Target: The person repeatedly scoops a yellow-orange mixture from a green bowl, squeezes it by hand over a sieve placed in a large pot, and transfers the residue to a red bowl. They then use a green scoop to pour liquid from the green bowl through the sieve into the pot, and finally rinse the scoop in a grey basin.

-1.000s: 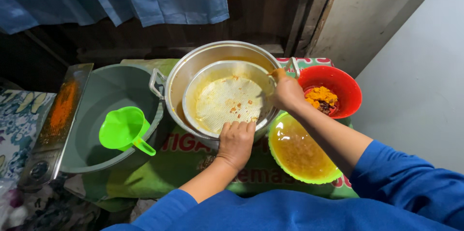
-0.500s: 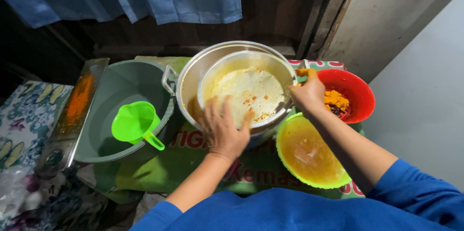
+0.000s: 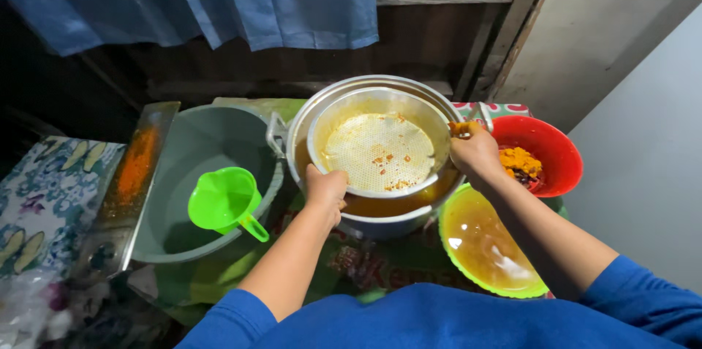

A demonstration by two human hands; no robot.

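Both hands hold a round metal strainer [image 3: 379,150] lifted and tilted over a large metal pot [image 3: 307,122] of yellow-brown liquid. My left hand [image 3: 325,187] grips the strainer's near rim. My right hand [image 3: 474,149] grips its right rim. The perforated bottom is drained, with a few orange bits stuck on it. A red bowl [image 3: 553,152] of orange pulp stands just right of my right hand. A yellow-green bowl [image 3: 482,247] of yellowish liquid sits under my right forearm.
A grey basin [image 3: 190,144] of water with a green scoop [image 3: 223,200] floating in it stands left of the pot. A metal grater [image 3: 135,166] with orange residue lies further left. Blue curtain and wooden wall behind; grey wall at right.
The strainer has been lifted and tilted, and the pale liquid in it has drained away. My left hand moved from over the pot's edge onto the strainer's near rim.
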